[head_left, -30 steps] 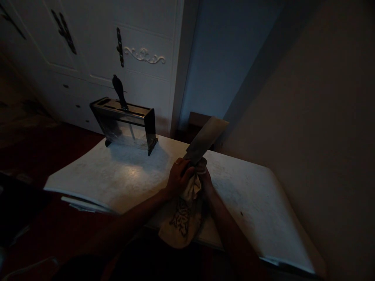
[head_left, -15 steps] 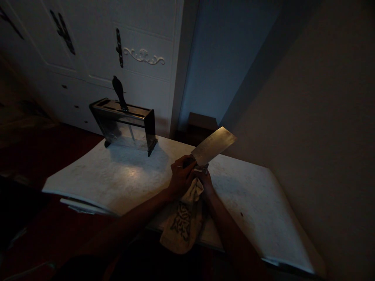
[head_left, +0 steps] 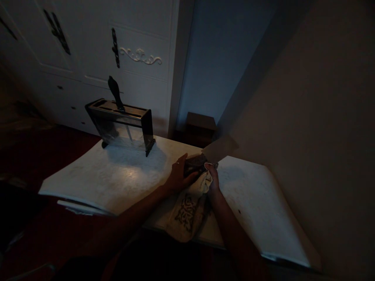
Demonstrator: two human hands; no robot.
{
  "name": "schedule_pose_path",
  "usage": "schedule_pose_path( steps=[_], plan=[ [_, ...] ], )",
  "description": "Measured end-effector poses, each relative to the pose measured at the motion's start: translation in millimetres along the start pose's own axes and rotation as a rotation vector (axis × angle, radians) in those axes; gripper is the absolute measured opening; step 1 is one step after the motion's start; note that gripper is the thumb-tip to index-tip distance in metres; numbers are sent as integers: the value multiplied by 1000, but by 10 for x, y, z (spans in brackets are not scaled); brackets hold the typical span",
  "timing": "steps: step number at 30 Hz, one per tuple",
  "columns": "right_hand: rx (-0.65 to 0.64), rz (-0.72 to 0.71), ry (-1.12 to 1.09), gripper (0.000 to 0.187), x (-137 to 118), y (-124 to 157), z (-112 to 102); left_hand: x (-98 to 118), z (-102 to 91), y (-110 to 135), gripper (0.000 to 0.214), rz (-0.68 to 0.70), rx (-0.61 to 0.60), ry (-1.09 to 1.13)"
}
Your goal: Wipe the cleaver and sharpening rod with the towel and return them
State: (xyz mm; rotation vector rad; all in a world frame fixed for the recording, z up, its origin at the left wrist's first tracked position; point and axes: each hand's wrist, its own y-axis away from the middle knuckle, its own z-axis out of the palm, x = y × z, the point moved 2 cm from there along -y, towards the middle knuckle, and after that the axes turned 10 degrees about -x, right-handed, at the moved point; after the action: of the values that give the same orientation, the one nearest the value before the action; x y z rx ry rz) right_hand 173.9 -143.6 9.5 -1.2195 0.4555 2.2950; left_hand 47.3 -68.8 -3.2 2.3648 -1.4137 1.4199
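Note:
In the head view, my left hand (head_left: 177,175) is curled round the dark handle of a cleaver (head_left: 221,147), thumb on the near side. Its broad blade points up and to the right, looking dull and dim. My right hand (head_left: 214,181) grips the bunched upper end of a tan cloth (head_left: 187,212) with dark lettering-like print. This cloth hangs down toward my lap, over the table's near edge. My right thumb and the cloth's bunched end lie close to the handle and the blade's base. Some fingers of both hands are hidden.
A knife block (head_left: 120,125) with clear sides and one black-handled knife stands on the white table (head_left: 88,171) at left. Behind it is a white cabinet (head_left: 140,23). A brown box-like piece (head_left: 200,121) sits beyond the table, and a wall rises at right.
The cleaver has turned slightly, and its blade went from bright to dim. My left fingers have loosened and shifted along the handle. My right hand and the cloth moved a little right and up.

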Motion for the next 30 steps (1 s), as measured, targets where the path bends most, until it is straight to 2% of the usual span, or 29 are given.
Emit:
schedule_pose_path(
  steps=[4, 10, 14, 18, 24, 30],
  plan=[
    [-21, -17, 24, 26, -16, -31, -44, -40, -10, -46, 68, -27, -185, 140],
    [-27, -22, 48, 32, 62, -63, -92, -160, -24, -35, 59, -62, -161, 154],
    [15, -42, 91, 30, 83, -84, -127, -137, 10, 4, 49, 34, -162, 88],
    [13, -82, 122, 29, 83, -88, -131, -87, 62, 44, 43, 161, -130, -85],
    [10, -70, 143, 32, 100, -79, -127, -43, 113, 75, 46, 333, -156, -283],
    [14, -78, 168, 37, 143, -121, -150, -21, 131, 87, 52, 417, -193, -276]
  ],
)
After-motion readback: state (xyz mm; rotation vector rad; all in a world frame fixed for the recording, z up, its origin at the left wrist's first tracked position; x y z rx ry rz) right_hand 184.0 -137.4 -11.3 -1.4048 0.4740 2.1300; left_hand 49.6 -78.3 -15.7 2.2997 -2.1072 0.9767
